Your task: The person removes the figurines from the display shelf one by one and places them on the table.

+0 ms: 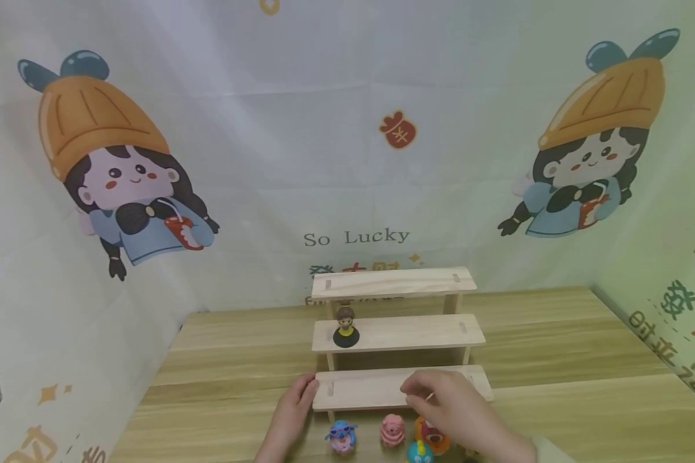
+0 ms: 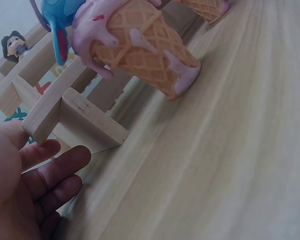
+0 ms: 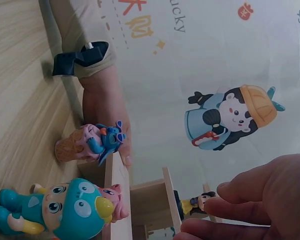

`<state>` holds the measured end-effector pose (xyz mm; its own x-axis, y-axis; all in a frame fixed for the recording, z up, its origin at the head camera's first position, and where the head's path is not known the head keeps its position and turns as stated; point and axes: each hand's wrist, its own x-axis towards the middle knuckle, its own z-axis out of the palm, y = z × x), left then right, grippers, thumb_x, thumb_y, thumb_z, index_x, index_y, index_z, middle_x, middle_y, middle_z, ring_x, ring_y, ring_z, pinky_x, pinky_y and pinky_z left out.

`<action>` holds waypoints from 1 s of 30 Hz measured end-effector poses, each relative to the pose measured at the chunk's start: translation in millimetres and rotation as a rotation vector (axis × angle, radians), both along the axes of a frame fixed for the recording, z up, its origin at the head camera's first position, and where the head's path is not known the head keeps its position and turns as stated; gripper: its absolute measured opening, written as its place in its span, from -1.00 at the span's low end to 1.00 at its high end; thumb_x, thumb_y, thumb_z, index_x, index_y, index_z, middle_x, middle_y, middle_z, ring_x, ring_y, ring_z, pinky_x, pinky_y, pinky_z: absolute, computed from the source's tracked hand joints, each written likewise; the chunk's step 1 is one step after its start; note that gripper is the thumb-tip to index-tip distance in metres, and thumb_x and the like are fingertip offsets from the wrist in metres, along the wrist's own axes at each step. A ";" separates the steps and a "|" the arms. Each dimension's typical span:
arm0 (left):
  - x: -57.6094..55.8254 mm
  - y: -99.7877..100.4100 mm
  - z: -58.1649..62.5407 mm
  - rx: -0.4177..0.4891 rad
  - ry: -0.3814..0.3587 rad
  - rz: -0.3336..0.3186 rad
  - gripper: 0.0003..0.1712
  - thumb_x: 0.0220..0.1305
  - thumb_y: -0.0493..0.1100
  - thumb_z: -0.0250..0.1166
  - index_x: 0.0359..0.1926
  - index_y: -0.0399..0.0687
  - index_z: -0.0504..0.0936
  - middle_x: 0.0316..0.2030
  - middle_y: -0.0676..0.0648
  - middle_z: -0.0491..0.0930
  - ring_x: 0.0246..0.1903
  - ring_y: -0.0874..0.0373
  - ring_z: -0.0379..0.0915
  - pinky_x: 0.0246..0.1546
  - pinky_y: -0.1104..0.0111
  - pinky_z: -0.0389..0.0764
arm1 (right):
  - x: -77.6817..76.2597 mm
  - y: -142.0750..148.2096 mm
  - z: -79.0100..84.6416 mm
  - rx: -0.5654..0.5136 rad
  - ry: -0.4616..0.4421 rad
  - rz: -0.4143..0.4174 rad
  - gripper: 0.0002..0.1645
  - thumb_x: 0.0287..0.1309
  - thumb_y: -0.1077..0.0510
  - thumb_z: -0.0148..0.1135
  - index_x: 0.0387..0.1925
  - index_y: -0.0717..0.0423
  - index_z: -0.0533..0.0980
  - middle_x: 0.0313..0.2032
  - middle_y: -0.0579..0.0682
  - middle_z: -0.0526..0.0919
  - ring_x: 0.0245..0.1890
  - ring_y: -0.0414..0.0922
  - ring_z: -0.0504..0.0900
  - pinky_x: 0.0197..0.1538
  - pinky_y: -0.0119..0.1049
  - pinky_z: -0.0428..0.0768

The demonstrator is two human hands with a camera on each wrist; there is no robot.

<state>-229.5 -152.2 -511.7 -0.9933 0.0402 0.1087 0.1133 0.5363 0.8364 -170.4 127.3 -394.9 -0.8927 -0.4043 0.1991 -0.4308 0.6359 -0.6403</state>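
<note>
A three-step wooden display stand [image 1: 376, 389] has a dark-haired doll figurine [image 1: 345, 326] at the left of its middle shelf. My left hand [image 1: 292, 411] holds the left end of the lowest shelf, its lower fingers [image 2: 57, 172] loosely bent beneath the board. Over the right half of that shelf hovers my right hand [image 1: 448, 405], fingers loosely bent and holding nothing. In front stand a blue figurine with sunglasses on an ice-cream cone [image 1: 342, 437], a pink figurine [image 1: 392, 429] and a teal-hooded figurine [image 1: 420, 452]. An orange-and-red figurine [image 1: 431, 437] is partly hidden by my right hand.
Wood-grain table surface [image 1: 556, 360] extends on both sides of the stand. A white printed cloth [image 1: 255, 128] hangs behind and along both sides. A black device [image 3: 85, 57] is strapped to the left wrist.
</note>
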 end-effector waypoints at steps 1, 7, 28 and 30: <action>0.1 0.1 0.3 -0.001 0.000 0.002 -0.52 0.44 0.04 0.02 0.13 -0.22 0.51 0.12 -0.31 0.53 0.15 -0.30 0.40 0.17 -0.15 0.39 | -0.4 -0.7 0.8 0.000 0.005 -0.001 -0.89 0.17 0.21 0.25 -0.26 0.11 0.63 -0.32 -0.11 0.71 -0.33 -0.27 0.65 -0.30 -0.46 0.62; -0.4 -0.1 1.5 0.001 -0.010 0.006 -0.52 0.44 0.05 0.01 0.14 -0.22 0.51 0.12 -0.31 0.52 0.16 -0.29 0.39 0.17 -0.15 0.38 | -5.3 -6.1 9.0 0.002 0.040 -0.020 -0.91 0.17 0.21 0.26 -0.26 0.10 0.62 -0.31 -0.11 0.71 -0.32 -0.24 0.65 -0.32 -0.48 0.61; -1.2 -0.2 0.3 0.000 -0.011 0.001 -0.50 0.45 0.04 0.01 0.15 -0.25 0.49 0.13 -0.33 0.51 0.18 -0.31 0.36 0.19 -0.16 0.35 | -40.2 -15.5 26.1 0.025 0.105 -0.051 -0.91 0.13 0.23 0.28 -0.29 0.07 0.62 -0.34 -0.08 0.72 -0.33 -0.19 0.67 -0.22 -0.38 0.64; -1.1 0.0 0.3 0.005 -0.017 0.001 -0.50 0.45 0.05 0.01 0.15 -0.25 0.49 0.14 -0.33 0.50 0.18 -0.31 0.36 0.19 -0.17 0.35 | -44.4 -15.9 26.8 0.018 0.092 -0.056 -0.91 0.14 0.23 0.27 -0.29 0.10 0.62 -0.35 -0.08 0.72 -0.33 -0.19 0.66 -0.23 -0.36 0.64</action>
